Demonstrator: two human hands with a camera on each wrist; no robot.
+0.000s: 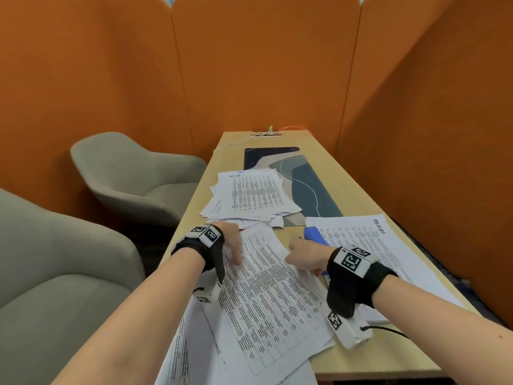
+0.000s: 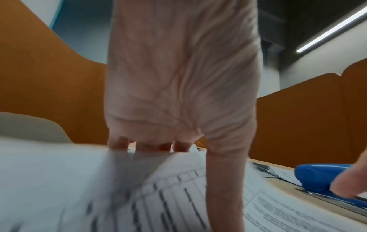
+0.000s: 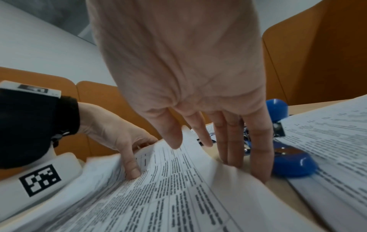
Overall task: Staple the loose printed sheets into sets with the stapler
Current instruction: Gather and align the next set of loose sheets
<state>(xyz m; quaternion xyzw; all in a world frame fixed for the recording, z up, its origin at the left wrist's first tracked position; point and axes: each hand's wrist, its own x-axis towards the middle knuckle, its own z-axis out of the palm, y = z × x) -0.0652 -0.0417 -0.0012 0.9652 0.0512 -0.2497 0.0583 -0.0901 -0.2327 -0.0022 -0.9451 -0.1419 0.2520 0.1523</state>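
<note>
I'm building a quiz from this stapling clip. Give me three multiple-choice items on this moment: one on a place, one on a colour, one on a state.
1. Where does the stapler lie?
A. on the grey chair
B. on the table just beyond the right hand
C. in the left hand

2. What colour is the stapler?
A. blue
B. red
C. black

3. What is the left hand doing?
A. hanging idle off the table
B. squeezing the stapler
C. holding the near printed sheets

Answers: 1 B, the head view shows it past the right hand's fingers, beside the right-hand stack. 2 A, its body is blue in all three views. 3 C, its thumb lies on top of the sheets and its fingers curl over their far edge.
</note>
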